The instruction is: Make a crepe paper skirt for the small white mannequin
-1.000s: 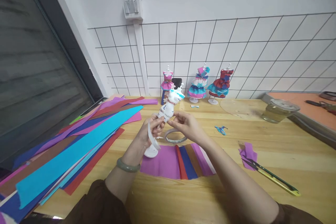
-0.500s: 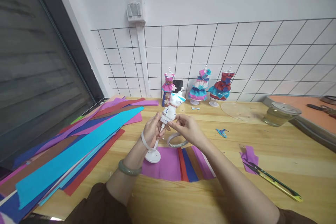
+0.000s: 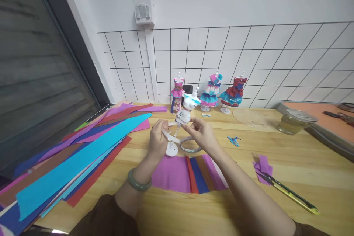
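Note:
A small white dress-form mannequin (image 3: 183,114) with blue marks at the bust leans slightly right, its round base (image 3: 172,149) low in front of me. My right hand (image 3: 201,133) grips it at the lower hip between thumb and fingers. Left of the stand, my left hand (image 3: 158,141) pinches a strip of white tape (image 3: 172,137) that curls down past the pole; another bit of it reaches toward the mannequin's hip. Below my right hand is a tape roll (image 3: 191,151). Joined purple, red, blue and brown fabric (image 3: 173,173) lies flat in front of the base.
Long coloured fabric strips (image 3: 83,155) are piled at left. Several dressed mannequins (image 3: 209,94) stand along the wall by a dark phone (image 3: 187,90). To the right are a blue bow (image 3: 233,141), scissors (image 3: 290,193) on a purple scrap (image 3: 262,164), and a lidded tub (image 3: 295,121).
My left hand has left the mannequin's pole and moved left with the tape strip. The mannequin has shifted right and up, more upright, now in my right hand.

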The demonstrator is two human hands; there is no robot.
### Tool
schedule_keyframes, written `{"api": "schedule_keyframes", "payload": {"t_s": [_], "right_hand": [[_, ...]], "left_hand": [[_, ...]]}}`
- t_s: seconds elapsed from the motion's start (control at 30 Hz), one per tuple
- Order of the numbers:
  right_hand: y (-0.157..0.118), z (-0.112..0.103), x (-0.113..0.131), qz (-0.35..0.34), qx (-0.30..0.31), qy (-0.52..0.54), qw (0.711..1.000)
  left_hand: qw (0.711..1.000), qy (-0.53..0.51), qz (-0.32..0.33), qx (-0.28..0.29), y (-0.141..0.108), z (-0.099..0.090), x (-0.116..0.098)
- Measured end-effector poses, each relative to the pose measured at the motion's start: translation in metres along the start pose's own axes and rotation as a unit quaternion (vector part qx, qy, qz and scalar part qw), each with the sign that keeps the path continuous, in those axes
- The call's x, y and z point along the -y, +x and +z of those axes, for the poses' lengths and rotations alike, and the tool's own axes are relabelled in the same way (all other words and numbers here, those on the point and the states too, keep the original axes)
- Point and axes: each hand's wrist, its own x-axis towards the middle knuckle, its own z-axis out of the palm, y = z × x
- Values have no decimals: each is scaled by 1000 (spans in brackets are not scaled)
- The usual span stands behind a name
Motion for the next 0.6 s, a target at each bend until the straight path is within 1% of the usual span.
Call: {"api": "schedule_keyframes", "payload": {"t_s": [0.1,0.2,0.27,0.37,0.43,0.47,0.5,0.53,0.6], "right_hand": [[2,2,-6,10,-19,14,1000],[4,2,-8,49,-4,82,995],[5,1,-8,80,14,126,989],[7,-2,-9,108,15,152,982],[7,-4,-11,117,9,155,981],[7,-5,-12,120,6,153,981],[7,-5,-14,122,5,150,981],[8,-6,-15,121,6,145,982],[7,-6,-15,114,11,139,984]], "left_hand": [[993,58,105,7,-6,2,-4],[976,89,198,39,-11,6,-5],[962,108,240,74,-13,9,-6],[936,153,276,156,-13,11,-3],[919,182,279,211,-12,12,2],[915,191,273,228,-11,12,5],[918,192,259,233,-10,12,8],[928,186,234,222,-9,12,12],[966,141,150,158,-7,13,19]]}}
